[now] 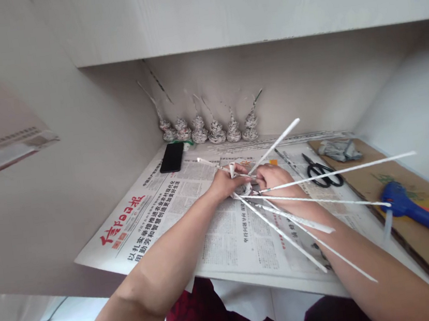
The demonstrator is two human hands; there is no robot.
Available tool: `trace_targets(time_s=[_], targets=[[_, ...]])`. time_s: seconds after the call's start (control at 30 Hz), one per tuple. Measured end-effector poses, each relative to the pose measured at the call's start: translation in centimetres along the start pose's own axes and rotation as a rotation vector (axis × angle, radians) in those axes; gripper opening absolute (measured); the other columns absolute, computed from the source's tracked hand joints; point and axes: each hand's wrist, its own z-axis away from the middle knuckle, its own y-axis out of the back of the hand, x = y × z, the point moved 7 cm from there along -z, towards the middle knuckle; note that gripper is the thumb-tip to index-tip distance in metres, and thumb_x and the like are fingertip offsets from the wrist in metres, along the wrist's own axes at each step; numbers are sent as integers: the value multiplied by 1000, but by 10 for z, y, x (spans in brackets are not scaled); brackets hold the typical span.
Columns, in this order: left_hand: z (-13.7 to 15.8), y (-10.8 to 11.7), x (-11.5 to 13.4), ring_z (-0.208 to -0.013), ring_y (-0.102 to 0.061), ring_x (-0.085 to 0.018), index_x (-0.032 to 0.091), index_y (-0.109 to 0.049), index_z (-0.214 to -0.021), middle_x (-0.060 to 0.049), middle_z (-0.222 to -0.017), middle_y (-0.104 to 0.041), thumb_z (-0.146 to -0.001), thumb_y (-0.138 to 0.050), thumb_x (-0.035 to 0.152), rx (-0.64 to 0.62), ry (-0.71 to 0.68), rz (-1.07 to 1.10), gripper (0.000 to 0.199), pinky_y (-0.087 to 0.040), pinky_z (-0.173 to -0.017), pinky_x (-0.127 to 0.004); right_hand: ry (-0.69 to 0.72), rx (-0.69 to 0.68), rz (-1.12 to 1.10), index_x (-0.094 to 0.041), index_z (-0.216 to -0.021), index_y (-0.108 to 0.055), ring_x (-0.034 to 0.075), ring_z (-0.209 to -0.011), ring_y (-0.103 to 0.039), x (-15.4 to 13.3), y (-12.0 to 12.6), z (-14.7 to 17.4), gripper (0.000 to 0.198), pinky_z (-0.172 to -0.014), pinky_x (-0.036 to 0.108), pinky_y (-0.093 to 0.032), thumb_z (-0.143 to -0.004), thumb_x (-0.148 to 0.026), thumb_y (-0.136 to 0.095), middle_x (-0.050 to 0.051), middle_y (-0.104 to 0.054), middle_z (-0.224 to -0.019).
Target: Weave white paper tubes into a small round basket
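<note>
Above the newspaper sheet [216, 238], both hands are at a small round weave of rolled paper [245, 190]. White paper sticks [337, 172] fan out from it, mostly to the right and toward me. My left hand [228, 180] is closed around the weave's left side, thumb on its near rim. At the right side, my right hand [273, 176] has its fingers bent in a pinch on a paper strip [254, 177]. Part of the weave is hidden behind the fingers.
Several gourd-shaped woven paper pieces [217, 132] line the back wall. A black phone [172, 157] lies at the left. On the right are scissors [323, 174], a cardboard sheet [412, 240], a blue glue gun [416, 208] and crumpled plastic [340, 150]. Thin paper sticks [275, 142] lie along the back.
</note>
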Motion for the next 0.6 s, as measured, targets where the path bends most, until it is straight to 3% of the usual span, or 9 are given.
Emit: trace_targets(time_s=[0.33, 0.47, 0.6], targets=[[1, 8, 2, -61, -53, -9, 14, -61, -77, 1, -68, -62, -66, -67, 24, 140, -10, -50, 16, -42, -61, -21, -8, 9, -134, -21, -63, -54, 15, -59, -48, 0, 0, -1, 9, -55, 25, -31, -71, -17, -54, 1, -57, -65], [-1, 8, -1, -70, -59, -13, 13, -68, -85, -4, -80, -69, -68, -66, 24, 70, 0, -72, 20, -45, -68, -24, 6, -9, -151, -21, -63, -56, 15, -62, -51, 2, -2, -3, 9, -57, 24, -33, -70, -17, -58, 1, -59, -66], [-2, 6, -1, -69, -60, -14, 13, -70, -79, -4, -74, -69, -69, -65, 25, 28, -4, -147, 16, -45, -66, -25, 26, 35, -90, -21, -68, -58, 16, -66, -53, 6, -4, -2, 7, -60, 25, -35, -74, -18, -55, 2, -60, -70]])
